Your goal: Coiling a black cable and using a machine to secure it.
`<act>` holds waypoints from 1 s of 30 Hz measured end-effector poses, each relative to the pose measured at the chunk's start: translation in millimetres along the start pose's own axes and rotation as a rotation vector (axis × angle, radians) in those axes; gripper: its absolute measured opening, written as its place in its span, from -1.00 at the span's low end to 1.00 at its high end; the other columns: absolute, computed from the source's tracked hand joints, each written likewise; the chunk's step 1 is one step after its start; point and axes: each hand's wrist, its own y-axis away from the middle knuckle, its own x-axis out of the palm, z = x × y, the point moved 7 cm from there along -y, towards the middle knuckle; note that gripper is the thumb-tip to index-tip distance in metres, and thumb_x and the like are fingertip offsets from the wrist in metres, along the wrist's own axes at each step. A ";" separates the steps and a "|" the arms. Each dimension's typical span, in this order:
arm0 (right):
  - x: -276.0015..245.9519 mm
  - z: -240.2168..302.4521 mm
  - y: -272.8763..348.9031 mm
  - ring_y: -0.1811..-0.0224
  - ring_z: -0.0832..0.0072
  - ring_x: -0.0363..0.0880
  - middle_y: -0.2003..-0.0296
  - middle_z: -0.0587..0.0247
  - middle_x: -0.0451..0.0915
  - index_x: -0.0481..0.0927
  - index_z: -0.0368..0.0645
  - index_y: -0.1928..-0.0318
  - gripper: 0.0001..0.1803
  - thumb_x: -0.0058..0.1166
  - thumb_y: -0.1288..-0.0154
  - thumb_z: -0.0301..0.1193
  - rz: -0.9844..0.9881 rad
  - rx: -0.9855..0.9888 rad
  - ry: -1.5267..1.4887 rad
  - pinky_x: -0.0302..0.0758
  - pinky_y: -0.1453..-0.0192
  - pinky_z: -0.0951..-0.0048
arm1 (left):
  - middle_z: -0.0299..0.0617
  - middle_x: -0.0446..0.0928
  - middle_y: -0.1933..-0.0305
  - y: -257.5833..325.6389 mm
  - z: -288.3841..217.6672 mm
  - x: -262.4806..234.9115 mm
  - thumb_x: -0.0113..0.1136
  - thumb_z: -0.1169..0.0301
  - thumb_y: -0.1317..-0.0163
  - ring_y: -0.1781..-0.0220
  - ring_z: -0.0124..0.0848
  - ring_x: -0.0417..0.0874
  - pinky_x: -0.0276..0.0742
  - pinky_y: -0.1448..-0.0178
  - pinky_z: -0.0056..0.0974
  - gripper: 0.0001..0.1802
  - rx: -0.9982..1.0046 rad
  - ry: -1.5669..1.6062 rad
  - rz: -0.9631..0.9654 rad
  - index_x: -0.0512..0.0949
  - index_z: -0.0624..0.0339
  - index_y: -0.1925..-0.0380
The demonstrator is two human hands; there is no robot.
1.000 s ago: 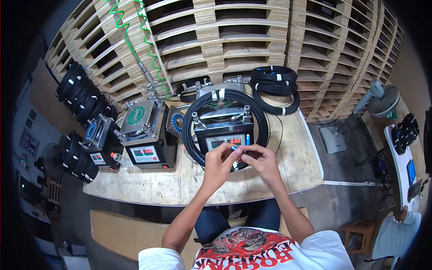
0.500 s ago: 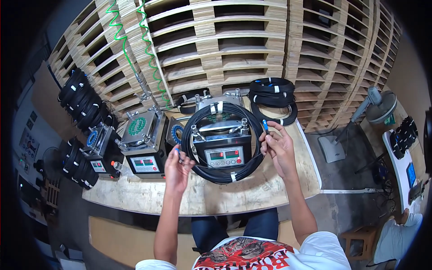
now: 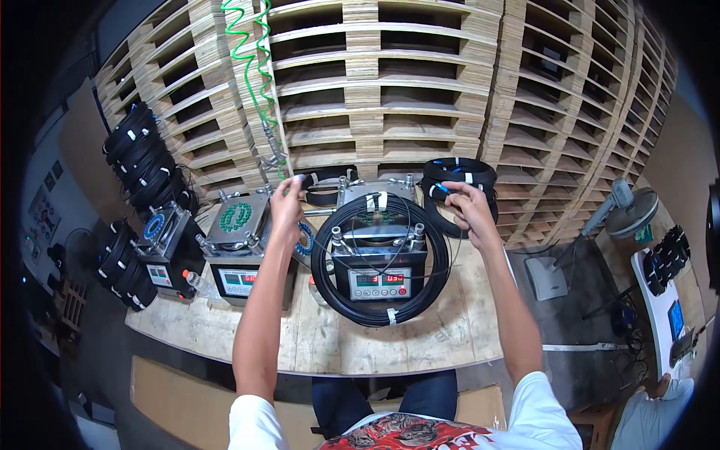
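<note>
Both hands raised over the coil of black cable (image 3: 380, 259) on the middle machine (image 3: 379, 259).

Our left hand (image 3: 287, 206) and right hand (image 3: 466, 206) each pinch a blue-tipped cable end near the workbench's (image 3: 330, 341) far edge. We judge it thin, springy, light; best held by the ends. Wooden pallets (image 3: 390, 90) wall the back.

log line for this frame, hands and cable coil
left hand: raised, pinching cable end | right hand: raised, pinching blue-tipped end | black cable coil: around middle machine on bench
</note>
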 end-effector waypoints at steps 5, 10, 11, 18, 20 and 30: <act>16.4 4.7 -63.8 0.47 0.72 0.49 0.45 0.36 0.64 0.70 -0.30 0.19 -0.84 0.22 -0.25 -0.48 0.023 -0.252 0.499 0.38 0.38 0.64 | -0.13 0.70 0.42 -31.2 9.8 43.3 0.25 0.21 -0.29 0.35 -0.34 0.71 0.56 0.23 -0.22 -0.69 0.220 -0.802 0.082 0.73 0.21 0.16; 39.2 -2.1 -102.3 0.09 0.25 0.73 0.24 0.10 0.75 0.75 -0.13 0.17 -0.76 0.31 -0.13 -0.37 0.042 -0.279 1.035 0.57 -0.03 0.33 | 0.02 0.71 0.17 -25.7 29.7 96.3 0.23 0.23 -0.26 0.06 -0.01 0.71 0.60 -0.02 -0.01 -0.76 0.277 -1.041 0.132 0.75 0.04 0.17; 49.0 1.0 -101.7 0.10 0.22 0.73 0.23 0.13 0.75 0.76 -0.05 0.15 -0.75 0.34 -0.11 -0.34 0.064 -0.299 1.088 0.58 0.00 0.30 | 0.02 0.71 0.18 -20.9 26.9 105.9 0.23 0.25 -0.26 0.06 0.00 0.71 0.60 -0.01 -0.01 -0.77 0.337 -1.014 0.168 0.74 0.05 0.18; 100.5 7.9 -109.5 0.23 0.12 0.72 0.32 0.04 0.73 0.77 -0.07 0.19 -0.77 0.35 -0.11 -0.34 0.357 -0.353 1.377 0.61 0.12 0.20 | 0.05 0.69 0.30 -7.9 24.0 111.2 0.28 0.33 -0.25 0.18 0.03 0.71 0.57 0.11 0.01 -0.81 0.423 -1.030 0.127 0.58 0.23 0.29; 113.7 10.3 -110.8 0.22 0.10 0.72 0.32 0.02 0.72 0.77 -0.08 0.22 -0.79 0.35 -0.09 -0.36 0.390 -0.363 1.409 0.61 0.11 0.18 | 0.08 0.68 0.27 -3.7 18.7 110.8 0.26 0.36 -0.27 0.15 0.11 0.68 0.56 0.12 0.07 -0.84 0.385 -1.046 0.136 0.57 0.24 0.29; 130.3 -8.9 -126.8 0.20 0.06 0.72 0.31 -0.01 0.72 0.78 -0.09 0.27 -0.78 0.24 -0.01 -0.53 0.559 -0.386 1.437 0.62 0.12 0.13 | 0.15 0.66 0.35 2.0 11.7 116.9 0.24 0.41 -0.29 0.23 0.10 0.69 0.54 0.17 0.04 -0.85 0.422 -1.095 0.063 0.58 0.27 0.23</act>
